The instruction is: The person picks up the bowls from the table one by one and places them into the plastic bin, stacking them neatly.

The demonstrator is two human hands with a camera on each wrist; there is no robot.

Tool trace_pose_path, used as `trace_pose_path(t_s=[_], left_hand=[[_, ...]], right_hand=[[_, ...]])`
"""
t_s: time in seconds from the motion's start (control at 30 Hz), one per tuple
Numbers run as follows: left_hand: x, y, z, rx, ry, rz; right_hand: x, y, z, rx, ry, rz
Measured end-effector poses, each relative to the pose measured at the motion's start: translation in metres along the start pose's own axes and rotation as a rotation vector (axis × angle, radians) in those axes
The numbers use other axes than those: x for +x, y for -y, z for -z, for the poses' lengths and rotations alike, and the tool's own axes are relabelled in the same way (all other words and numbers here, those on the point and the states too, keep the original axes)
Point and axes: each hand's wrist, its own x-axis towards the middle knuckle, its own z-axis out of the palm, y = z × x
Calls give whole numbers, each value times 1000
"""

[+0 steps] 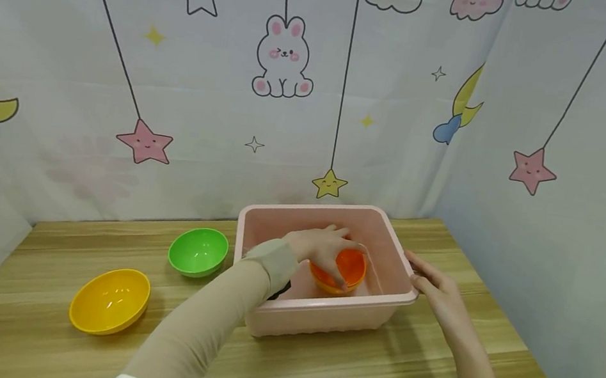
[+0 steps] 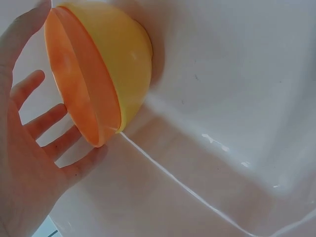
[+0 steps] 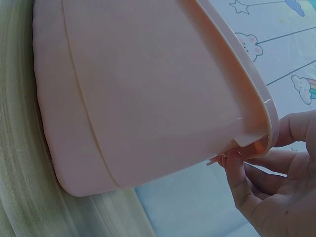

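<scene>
My left hand [image 1: 323, 250] reaches down inside a pink plastic basin [image 1: 315, 307]. Its fingers [image 2: 47, 121] are spread across the mouth of an orange bowl [image 2: 74, 79], with fingertips right at the rim. The orange bowl sits nested inside a yellow bowl [image 2: 133, 59] near the right of the basin. At the basin's right end, my right hand [image 1: 439, 292] grips the rim, fingers curled under the lip in the right wrist view.
To the left of the basin stand a green bowl [image 1: 198, 253] and, nearer to me, a larger yellow bowl [image 1: 110, 302]. Everything rests on a wood-grain table [image 1: 323, 373]. A printed white curtain [image 1: 206, 91] hangs behind and at both sides.
</scene>
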Motion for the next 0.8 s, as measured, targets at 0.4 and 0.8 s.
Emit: trace_pose_path(t_s=[0.4, 0.8], left_hand=[[1, 3, 2, -31, -12, 25], [-2, 2, 7, -83, 17, 63]], right_hand=[[-1, 2, 0, -16, 0, -5], [0, 2, -1, -7, -4, 11]])
